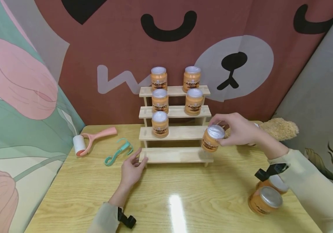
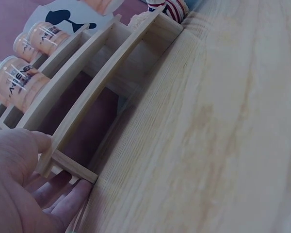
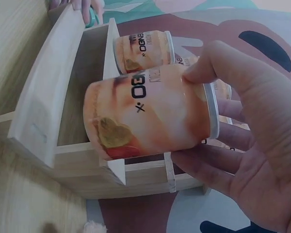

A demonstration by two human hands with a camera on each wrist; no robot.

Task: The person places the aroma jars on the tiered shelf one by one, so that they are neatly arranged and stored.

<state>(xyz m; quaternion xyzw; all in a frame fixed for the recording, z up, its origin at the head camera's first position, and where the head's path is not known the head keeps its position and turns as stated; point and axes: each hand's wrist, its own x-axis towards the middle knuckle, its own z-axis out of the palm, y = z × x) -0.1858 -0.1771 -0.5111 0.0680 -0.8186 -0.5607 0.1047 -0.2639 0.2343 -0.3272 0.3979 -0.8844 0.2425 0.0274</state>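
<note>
A wooden stepped rack with several tiers stands on the table. Orange cans with silver lids occupy it: two on the top tier, two on the second, and one can at the left of the third. My right hand grips another can by its upper part, thumb on one side and fingers on the other. This can is slightly tilted, near the right end of the lower tiers; the right wrist view shows its printed side. My left hand holds the left end of the lowest tier, thumb against the board.
Two more cans stand at the table's right, partly behind the right sleeve. Left of the rack lie a pink-handled roller and a teal hook-shaped tool. A fluffy tan item sits at the back right. Printed fabric hangs behind.
</note>
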